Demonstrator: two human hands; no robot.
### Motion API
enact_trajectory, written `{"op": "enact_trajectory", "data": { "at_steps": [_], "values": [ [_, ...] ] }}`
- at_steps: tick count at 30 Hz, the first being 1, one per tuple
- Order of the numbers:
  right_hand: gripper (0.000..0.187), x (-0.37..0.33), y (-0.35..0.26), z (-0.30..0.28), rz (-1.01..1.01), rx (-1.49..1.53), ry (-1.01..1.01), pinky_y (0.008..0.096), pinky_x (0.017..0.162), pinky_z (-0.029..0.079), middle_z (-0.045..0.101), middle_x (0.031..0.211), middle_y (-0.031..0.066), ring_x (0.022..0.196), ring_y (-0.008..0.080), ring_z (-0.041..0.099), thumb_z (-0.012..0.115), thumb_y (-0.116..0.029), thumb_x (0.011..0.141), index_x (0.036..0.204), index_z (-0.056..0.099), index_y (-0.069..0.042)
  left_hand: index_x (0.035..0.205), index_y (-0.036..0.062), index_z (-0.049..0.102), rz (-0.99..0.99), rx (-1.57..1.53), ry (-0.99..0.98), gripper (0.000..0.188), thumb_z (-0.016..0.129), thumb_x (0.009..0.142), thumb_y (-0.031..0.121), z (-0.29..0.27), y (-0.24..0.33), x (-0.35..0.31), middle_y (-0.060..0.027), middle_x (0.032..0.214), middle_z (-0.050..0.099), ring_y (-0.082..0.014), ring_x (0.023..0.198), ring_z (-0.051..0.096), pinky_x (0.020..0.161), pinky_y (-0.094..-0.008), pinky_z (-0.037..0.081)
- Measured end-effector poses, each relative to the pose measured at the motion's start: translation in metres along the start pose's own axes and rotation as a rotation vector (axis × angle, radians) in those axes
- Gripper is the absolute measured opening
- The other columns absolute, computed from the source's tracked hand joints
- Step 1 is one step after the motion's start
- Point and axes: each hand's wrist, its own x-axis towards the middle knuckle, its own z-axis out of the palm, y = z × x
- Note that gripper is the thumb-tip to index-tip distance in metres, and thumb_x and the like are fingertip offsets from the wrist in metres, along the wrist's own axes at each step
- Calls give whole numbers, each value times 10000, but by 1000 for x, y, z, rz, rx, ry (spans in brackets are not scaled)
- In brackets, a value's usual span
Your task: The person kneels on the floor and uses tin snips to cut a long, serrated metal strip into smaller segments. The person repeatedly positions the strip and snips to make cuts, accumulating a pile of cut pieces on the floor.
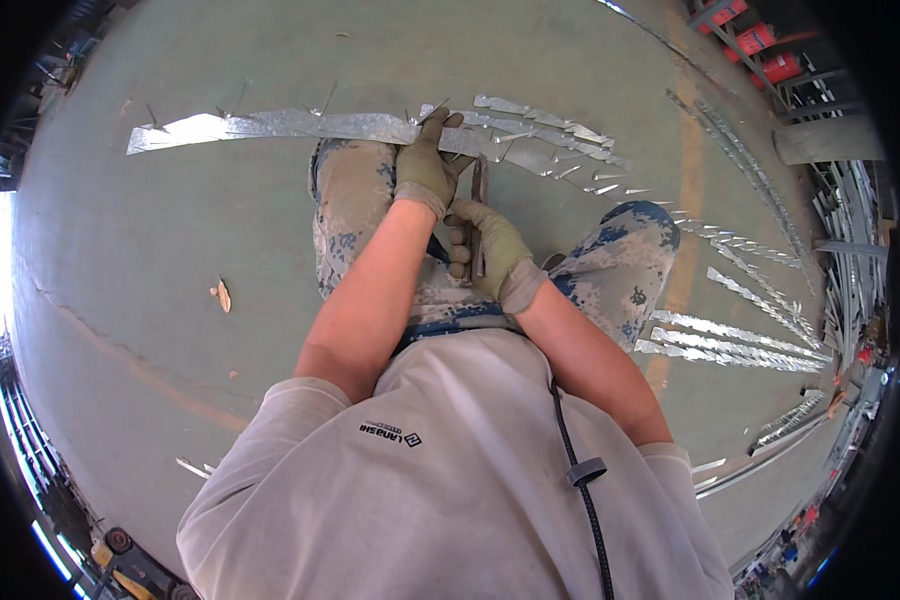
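A long shiny sheet-metal strip with thin upright spikes along it lies crosswise in front of me, over my camouflage-clad knee. My gloved left hand is closed on the strip near its middle, fingers over its far edge. Just below and to the right, my gloved right hand is wrapped round a dark, narrow metal tool. The tool points away from me, its tip close to the strip's near edge. I cannot make out exactly which tool it is.
More spiked strips lie beyond the right end. Others fan out across the floor to the right, near stacked metal lengths. Red containers stand on a rack at the far right. A dry leaf lies to the left.
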Motion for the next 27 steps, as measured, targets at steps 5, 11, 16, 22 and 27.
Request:
{"op": "enact_trajectory", "data": {
  "at_steps": [5,11,16,22,27],
  "values": [
    [158,8,4,-2,-7,54,-17,347,494,381,530,709,1,515,141,451,645,-289,934,885,588,-150,1333,98,598,38,88,26,333,566,1038,250,5,-3,-3,-77,1302,658,-249,1159,658,832,-363,624],
    [100,16,5,3,-41,-72,169,364,457,355,509,739,12,502,144,426,611,-226,935,932,568,-135,1325,47,594,66,86,72,300,525,1056,162,14,0,-8,-113,1325,637,-282,1193,636,865,-405,638],
    [153,25,3,15,-30,-275,371,401,528,463,609,778,54,567,202,546,630,-214,910,1006,624,-95,1191,81,635,65,47,102,195,585,1041,196,11,-7,1,-98,1221,683,-232,1118,659,833,-412,632],
    [400,14,-8,15,-233,-1307,759,403,968,535,685,1220,278,1175,404,662,625,-209,895,1217,674,23,1197,-9,624,150,68,62,221,557,1039,130,12,-18,4,-137,1211,671,-286,1062,684,834,-418,657],
    [356,12,-13,1,-265,-1570,762,442,977,529,665,1261,272,1184,423,642,586,-206,908,1136,738,21,1131,-5,657,171,147,57,183,569,1021,112,13,-24,1,-127,1162,690,-280,1034,694,814,-400,666]
  ]
}}
